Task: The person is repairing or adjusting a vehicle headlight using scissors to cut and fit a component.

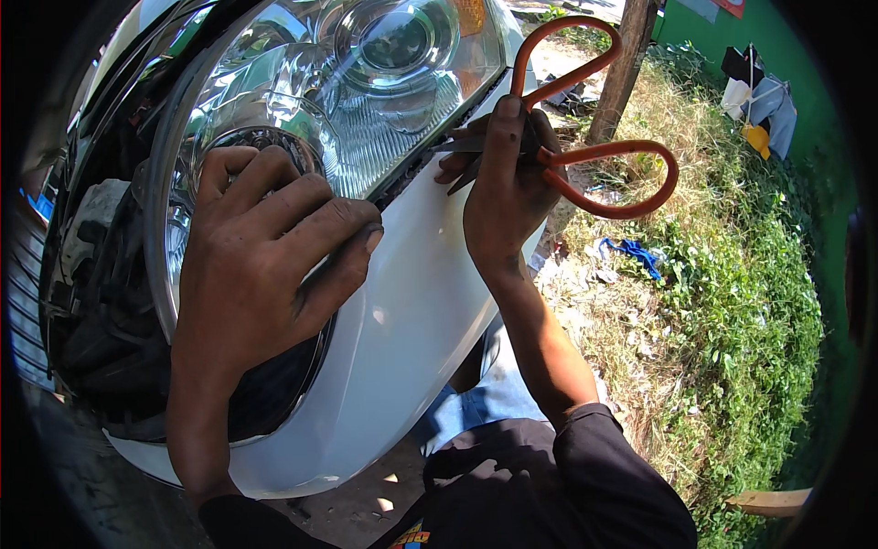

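A pair of scissors (594,160) with orange-red loop handles sits in my right hand (508,183). The hand grips it near the pivot, thumb on top, so both loops stick out to the right. Its dark blades point left, at the seam between the clear car headlight (384,128) and the white bumper (402,302). My left hand (265,247) is over the headlight's lower part, fingers curled and thumb bent in beside the index finger. Whatever those fingers hold, if anything, is hidden behind the hand. A dark strip (398,188) runs along the seam between both hands.
Left of the headlight is an opening with dark parts (101,311). To the right, a wooden post (626,69) rises near grass (732,302), with a blue cloth scrap (633,254) on the ground. Beyond stands a green wall (777,55) with cloths hanging on it.
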A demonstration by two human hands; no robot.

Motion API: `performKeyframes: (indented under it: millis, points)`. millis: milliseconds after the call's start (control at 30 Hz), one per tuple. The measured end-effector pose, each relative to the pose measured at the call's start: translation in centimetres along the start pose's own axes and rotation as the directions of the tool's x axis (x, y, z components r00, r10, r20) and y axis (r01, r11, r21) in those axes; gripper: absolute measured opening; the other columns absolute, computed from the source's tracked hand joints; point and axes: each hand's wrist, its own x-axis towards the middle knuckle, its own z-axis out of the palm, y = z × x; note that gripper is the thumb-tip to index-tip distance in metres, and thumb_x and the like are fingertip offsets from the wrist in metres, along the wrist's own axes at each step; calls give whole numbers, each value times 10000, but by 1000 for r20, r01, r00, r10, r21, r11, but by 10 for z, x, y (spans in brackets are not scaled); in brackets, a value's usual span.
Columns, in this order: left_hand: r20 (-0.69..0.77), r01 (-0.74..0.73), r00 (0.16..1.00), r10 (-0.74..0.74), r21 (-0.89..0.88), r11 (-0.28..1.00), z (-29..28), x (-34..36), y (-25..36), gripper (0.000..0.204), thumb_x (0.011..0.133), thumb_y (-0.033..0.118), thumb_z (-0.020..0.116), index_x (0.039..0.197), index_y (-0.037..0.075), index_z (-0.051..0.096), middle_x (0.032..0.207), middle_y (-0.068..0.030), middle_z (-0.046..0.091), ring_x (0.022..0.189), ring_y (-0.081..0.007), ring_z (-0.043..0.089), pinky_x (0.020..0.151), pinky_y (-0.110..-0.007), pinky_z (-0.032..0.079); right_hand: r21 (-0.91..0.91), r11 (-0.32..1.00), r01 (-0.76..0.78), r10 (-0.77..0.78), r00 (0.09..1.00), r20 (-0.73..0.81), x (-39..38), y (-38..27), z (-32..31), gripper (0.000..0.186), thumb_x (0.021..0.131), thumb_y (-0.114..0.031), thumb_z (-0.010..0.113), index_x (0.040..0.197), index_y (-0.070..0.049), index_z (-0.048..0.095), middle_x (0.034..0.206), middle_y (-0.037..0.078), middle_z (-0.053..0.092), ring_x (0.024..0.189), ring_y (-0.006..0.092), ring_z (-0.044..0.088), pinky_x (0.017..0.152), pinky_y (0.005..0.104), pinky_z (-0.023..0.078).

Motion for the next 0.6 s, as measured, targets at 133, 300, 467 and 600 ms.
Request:
performKeyframes:
  millis: [133, 300, 467, 600]
  points:
    - [-23, 8, 1000, -8, 16, 1000, 3, 1, -1, 108, 821, 110, 751, 924, 86, 776, 811, -43, 696, 841, -237, 599, 940, -433, 403, 48, 999, 6, -5, 999, -37, 7, 5, -2, 341, 1058, -307, 598, 991, 26, 587, 696, 51, 626, 497, 108, 619, 438, 244, 505]
    - [6, 2, 1000, -2, 39, 999, 2, 0, -1, 111, 816, 110, 756, 922, 83, 775, 805, -44, 692, 841, -237, 595, 937, -432, 403, 50, 999, 3, -1, 1000, -31, 4, 2, 2, 325, 1053, -296, 607, 978, 19, 587, 695, 54, 630, 503, 105, 614, 440, 264, 506]
    - [-15, -2, 1000, 2, 17, 1000, 4, 1, 0, 111, 818, 110, 752, 923, 80, 770, 799, -45, 688, 828, -239, 591, 928, -426, 402, 21, 998, -64, 65, 998, -21, -9, 1, -1, 337, 1063, -308, 589, 1018, 26, 601, 716, 39, 632, 506, 111, 618, 451, 262, 506]
    - [-1, 11, 1000, -11, 20, 1000, 0, -1, 3, 112, 821, 107, 745, 927, 81, 768, 805, -45, 691, 824, -245, 588, 927, -424, 403, 66, 998, -9, 15, 996, -85, 4, 1, -2, 325, 1064, -292, 583, 1017, 30, 602, 702, 43, 621, 498, 123, 616, 452, 263, 513]
